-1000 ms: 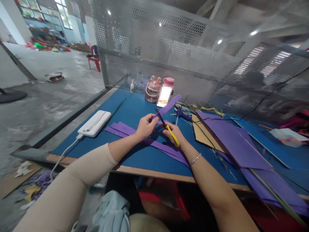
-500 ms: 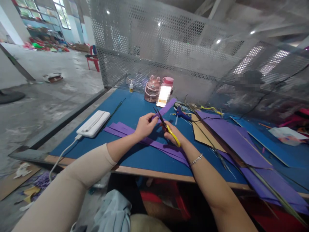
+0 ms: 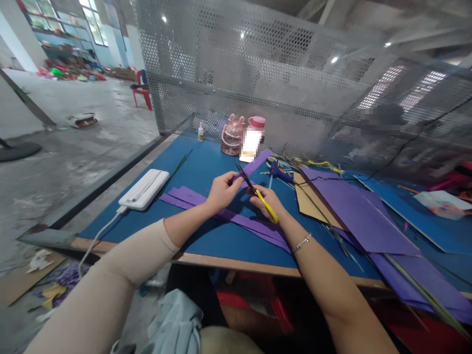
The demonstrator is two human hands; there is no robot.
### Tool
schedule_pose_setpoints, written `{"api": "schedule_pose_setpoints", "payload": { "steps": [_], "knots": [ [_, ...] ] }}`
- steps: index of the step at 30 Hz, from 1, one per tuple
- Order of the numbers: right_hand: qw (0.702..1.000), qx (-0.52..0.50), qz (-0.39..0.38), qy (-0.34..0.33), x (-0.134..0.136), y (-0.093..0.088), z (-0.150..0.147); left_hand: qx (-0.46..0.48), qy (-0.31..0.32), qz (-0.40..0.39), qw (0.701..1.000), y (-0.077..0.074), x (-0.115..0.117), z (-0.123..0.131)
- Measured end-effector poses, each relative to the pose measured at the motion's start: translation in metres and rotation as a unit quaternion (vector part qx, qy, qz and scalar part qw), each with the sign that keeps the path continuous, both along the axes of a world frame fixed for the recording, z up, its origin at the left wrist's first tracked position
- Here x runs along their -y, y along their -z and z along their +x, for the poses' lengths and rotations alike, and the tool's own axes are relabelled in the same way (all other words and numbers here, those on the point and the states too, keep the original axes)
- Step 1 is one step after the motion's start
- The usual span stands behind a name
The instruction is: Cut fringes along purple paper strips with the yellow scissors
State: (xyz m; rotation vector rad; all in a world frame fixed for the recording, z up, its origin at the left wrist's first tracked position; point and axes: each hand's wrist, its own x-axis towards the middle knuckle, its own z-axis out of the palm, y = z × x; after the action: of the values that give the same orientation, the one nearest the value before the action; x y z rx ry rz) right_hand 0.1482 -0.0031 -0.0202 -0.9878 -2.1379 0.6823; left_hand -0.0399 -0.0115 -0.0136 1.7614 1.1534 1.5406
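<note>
My left hand [image 3: 224, 191] pinches a purple paper strip [image 3: 259, 162] that slants up to the right above the blue tabletop. Yellow-handled scissors [image 3: 266, 205] are in my right hand [image 3: 268, 201], their dark blades lying across the strip close to my left fingertips. The blades look nearly closed; whether they bite into the paper I cannot tell. More purple strips [image 3: 236, 220] lie in a loose stack on the table, running under my left wrist toward my right forearm.
A white power bank [image 3: 144, 189] with a cable lies on the left. Behind stand a small glue bottle [image 3: 200, 132], a lit phone [image 3: 251, 145] and a pink-lidded cup [image 3: 257, 122]. On the right are a blue glue gun [image 3: 280, 173], purple sheets [image 3: 346, 211] and thin green stems.
The scissor blades have drawn closer together across the strip. Both hands stay in nearly the same place, and the view has shifted very slightly.
</note>
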Motion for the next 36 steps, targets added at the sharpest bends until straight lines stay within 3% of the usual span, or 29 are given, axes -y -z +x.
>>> {"api": "schedule_pose_setpoints", "payload": {
  "steps": [6,10,18,25,36],
  "knots": [
    [1.000,-0.001,0.010,0.019,0.001,-0.002,-0.001,0.056,0.055,-0.056,0.995,0.003,0.000,0.002],
    [1.000,0.000,0.004,0.008,0.000,-0.003,0.001,0.061,0.038,-0.045,0.996,0.001,-0.002,0.002],
    [0.992,-0.037,-0.038,-0.112,-0.002,0.005,0.003,0.046,-0.013,0.007,0.999,0.001,-0.004,0.001],
    [0.993,-0.050,-0.031,-0.102,0.000,0.003,0.001,0.012,0.001,0.011,1.000,-0.001,-0.001,0.001],
    [0.997,-0.068,-0.042,-0.013,0.007,0.003,-0.007,0.020,0.002,0.013,1.000,-0.001,0.000,0.001]
  ]
}}
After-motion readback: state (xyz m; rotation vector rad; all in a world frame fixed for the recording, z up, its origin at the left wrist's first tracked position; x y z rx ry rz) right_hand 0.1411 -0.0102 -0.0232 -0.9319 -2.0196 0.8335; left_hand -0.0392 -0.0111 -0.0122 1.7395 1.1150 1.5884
